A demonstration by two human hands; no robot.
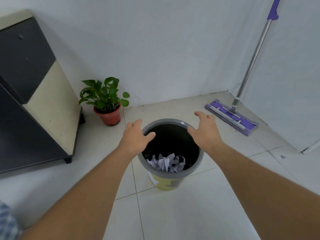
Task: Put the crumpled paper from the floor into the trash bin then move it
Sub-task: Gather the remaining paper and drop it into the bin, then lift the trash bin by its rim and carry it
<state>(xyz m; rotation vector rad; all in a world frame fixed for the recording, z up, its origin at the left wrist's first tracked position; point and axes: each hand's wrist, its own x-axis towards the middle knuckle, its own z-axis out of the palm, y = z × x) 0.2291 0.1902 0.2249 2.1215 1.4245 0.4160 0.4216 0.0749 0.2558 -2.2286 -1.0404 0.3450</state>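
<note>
A round trash bin (166,121) with a grey rim and yellow patterned side stands on the white tiled floor in the middle of the view. Crumpled white paper (166,163) lies inside it, against the near wall. My left hand (136,135) hovers over the bin's left rim, fingers spread, thumb pointing over the opening. My right hand (205,129) is over the right rim, fingers apart and curved. Neither hand holds anything, and I cannot tell whether they touch the rim.
A potted green plant (105,99) in a red pot stands to the bin's far left by the wall. A dark and cream cabinet (34,94) fills the left side. A purple flat mop (232,115) leans in the far right corner.
</note>
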